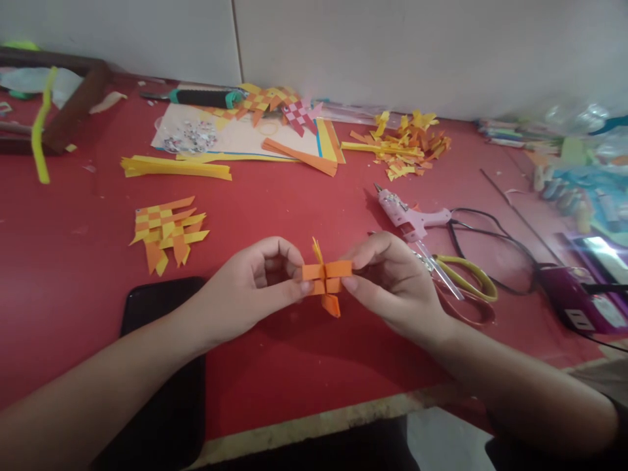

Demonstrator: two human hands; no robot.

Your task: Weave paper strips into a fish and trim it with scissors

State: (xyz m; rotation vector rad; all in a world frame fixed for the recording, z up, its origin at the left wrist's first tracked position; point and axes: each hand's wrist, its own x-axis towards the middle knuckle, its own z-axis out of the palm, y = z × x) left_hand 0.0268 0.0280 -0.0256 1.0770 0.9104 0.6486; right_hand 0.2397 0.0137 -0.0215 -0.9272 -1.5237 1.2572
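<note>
Both hands meet over the middle of the red table (294, 366). Between them is a small woven piece of orange and yellow paper strips (326, 280). My left hand (255, 284) pinches its left end with thumb and forefinger, the other fingers curled in. My right hand (392, 281) pinches its right end the same way. Loose strip ends stick up and down from the piece. A finished orange-and-yellow woven paper shape (169, 232) lies to the left of my left hand.
A black phone (161, 405) lies under my left forearm. A pink glue gun (409, 216), yellow-handled scissors (464, 278) and black cables sit right of my hands. Paper strips (176, 167), scraps (400, 147), woven pieces and a cutter lie along the back wall.
</note>
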